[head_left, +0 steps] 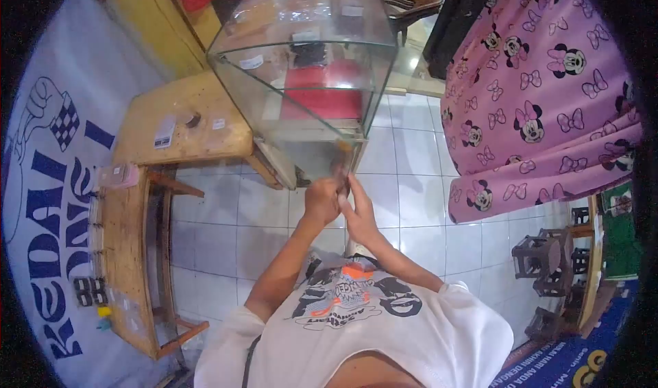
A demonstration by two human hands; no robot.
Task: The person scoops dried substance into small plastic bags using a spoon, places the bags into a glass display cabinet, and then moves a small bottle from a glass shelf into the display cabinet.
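In front of my chest both hands meet around a slim dark tool (342, 171) with an orange-brown tip that points away from me. It looks somewhat like a brush, but blur hides its exact kind. My left hand (322, 200) is closed in a fist at its near part. Touching it from the other side, my right hand (360, 213) has its thumb and fingers pressed against the tool. Just beyond the tip stands a glass display case (301, 114) with a red panel showing through its panes.
A wooden table (205, 138) with papers and a small round item stands left of the case. Another wooden table (130, 244) is nearer on the left. A pink patterned curtain (534, 107) hangs at right, above stacked stools (538, 258). White tiles (418, 203) cover the floor.
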